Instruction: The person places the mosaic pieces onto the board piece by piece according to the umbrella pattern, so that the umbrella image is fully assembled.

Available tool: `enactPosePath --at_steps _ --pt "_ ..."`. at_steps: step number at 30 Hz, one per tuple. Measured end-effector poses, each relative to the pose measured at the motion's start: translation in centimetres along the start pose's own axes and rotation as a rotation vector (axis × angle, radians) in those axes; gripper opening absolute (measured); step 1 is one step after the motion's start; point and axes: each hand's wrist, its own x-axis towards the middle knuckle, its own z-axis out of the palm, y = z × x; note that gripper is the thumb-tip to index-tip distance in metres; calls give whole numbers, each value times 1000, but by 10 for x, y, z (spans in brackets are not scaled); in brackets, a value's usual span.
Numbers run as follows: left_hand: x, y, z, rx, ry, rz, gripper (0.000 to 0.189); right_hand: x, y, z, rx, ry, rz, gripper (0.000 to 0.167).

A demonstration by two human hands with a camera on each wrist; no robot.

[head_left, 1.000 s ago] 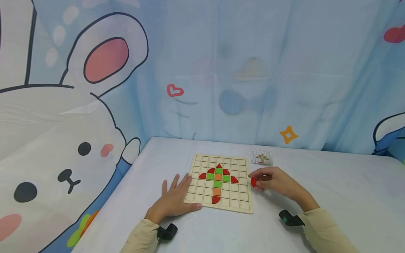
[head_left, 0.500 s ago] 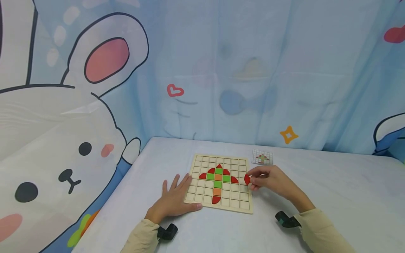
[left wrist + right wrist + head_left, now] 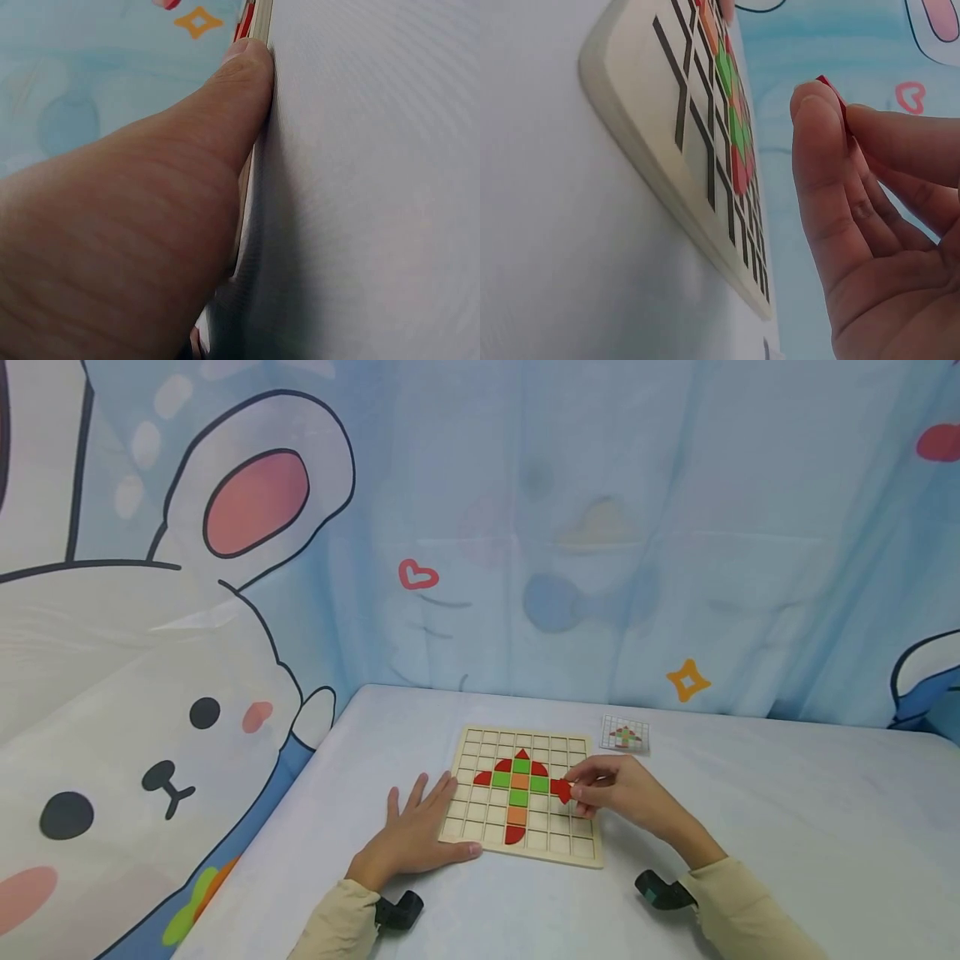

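Observation:
A wooden grid board (image 3: 555, 847) lies on the table with green, orange and red tiles set in its cells. My left hand (image 3: 408, 839) rests spread at the board's left edge, fingers and thumb touching the frame; in the left wrist view its thumb (image 3: 240, 82) lies along the board's side. Between thumb and fingers, my right hand (image 3: 622, 789) pinches a red tile (image 3: 562, 790) over the right part of the board, just above the red piece at the pattern's right end. The right wrist view shows only a thin edge of that tile (image 3: 831, 94), held clear of the board.
A small pattern card (image 3: 625, 734) with a matching coloured figure lies behind the board's right corner. White cloth covers the table (image 3: 787, 810). A printed curtain (image 3: 600, 527) hangs behind it.
My right hand has moved left with the red tile, from beside the board's right edge to above its cells. The left hand has stayed at the board's left edge.

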Motion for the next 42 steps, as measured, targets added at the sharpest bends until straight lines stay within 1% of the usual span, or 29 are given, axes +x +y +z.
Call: enactPosePath --at_steps 6,14,19,22,28,32,37,42 --pt "2 -2 1 4 -1 -15 114 5 -5 14 20 -32 -27 25" --pt "4 -7 6 15 -9 -15 114 9 -11 38 -61 -85 -114 29" --pt "5 -6 6 26 -3 -18 113 12 -12 48 -117 -116 -124 31" --pt "5 -4 5 33 -3 -20 112 13 -12 52 -158 -128 -142 28" --pt "5 2 2 42 -3 -21 112 16 -16 57 -194 -138 -189 21" --pt "6 3 2 53 -1 -24 112 20 -19 60 -250 -143 -237 18" --pt "8 2 5 60 0 -33 113 29 -21 65 -315 -173 -313 20" --pt "9 1 6 60 -6 -36 113 36 -24 72 -377 -212 -349 21"
